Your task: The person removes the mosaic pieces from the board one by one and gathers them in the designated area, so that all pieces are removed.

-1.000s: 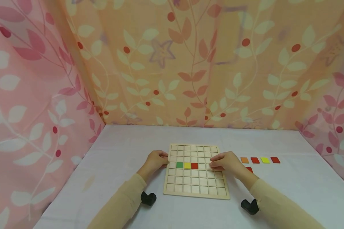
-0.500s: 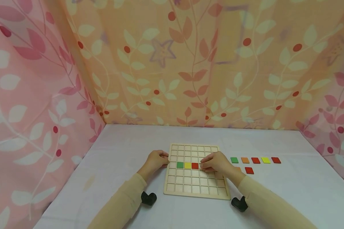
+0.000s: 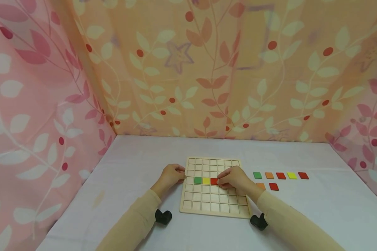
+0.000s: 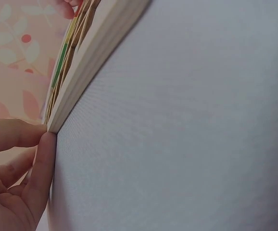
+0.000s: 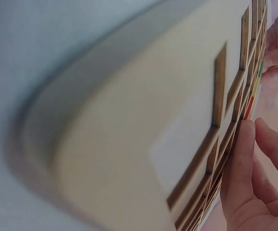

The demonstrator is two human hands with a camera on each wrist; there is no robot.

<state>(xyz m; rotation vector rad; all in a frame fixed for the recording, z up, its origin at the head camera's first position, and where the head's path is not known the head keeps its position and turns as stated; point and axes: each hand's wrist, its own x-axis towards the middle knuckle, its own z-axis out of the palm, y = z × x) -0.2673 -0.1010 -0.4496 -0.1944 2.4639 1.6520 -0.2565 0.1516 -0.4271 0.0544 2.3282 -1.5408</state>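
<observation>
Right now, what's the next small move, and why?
Probably a light press by the right hand to seat the red tile on the board: its fingertips are at that tile's right edge, and the left hand pinches the board's left edge. Whether the tile lies flush, I can't tell.

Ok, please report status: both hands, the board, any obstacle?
Left hand holds left edge of wooden grid board. Right hand at red tile next to yellow tile, grip unclear. No obstacle visible.

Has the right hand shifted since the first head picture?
Yes: against the grid board, the right hand has moved left, its fingertips now at the red tile.
</observation>
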